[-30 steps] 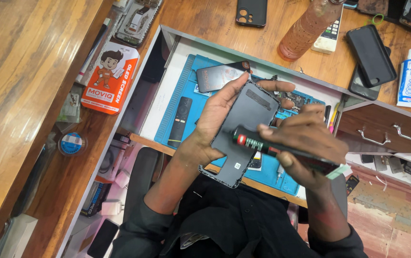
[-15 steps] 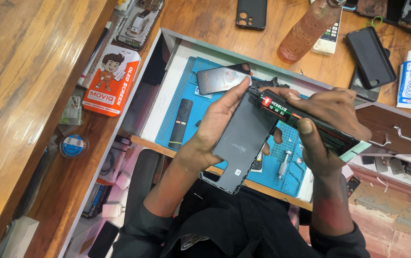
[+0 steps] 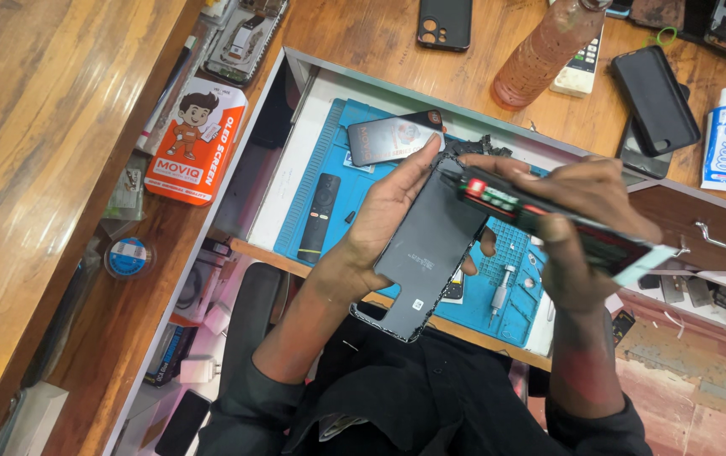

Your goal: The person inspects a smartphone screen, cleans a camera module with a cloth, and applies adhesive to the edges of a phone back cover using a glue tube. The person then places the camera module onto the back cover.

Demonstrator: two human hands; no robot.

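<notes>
Left hand [image 3: 380,221] fingers grasping phone panel [image 3: 430,247]; right hand [image 3: 587,221] fingers clenching tool [image 3: 549,221], tip hidden.

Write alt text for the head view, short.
Seen from above, a person's left hand holds a dark phone panel over a blue work mat, while the right hand lays a long flat tool across its top edge.

- A flat orange cardboard package with a cartoon figure [image 3: 195,140] lies far left of the left hand [image 3: 384,221].
- A white glue tube with blue label [image 3: 719,140] stands right of the right hand [image 3: 587,221].
</notes>
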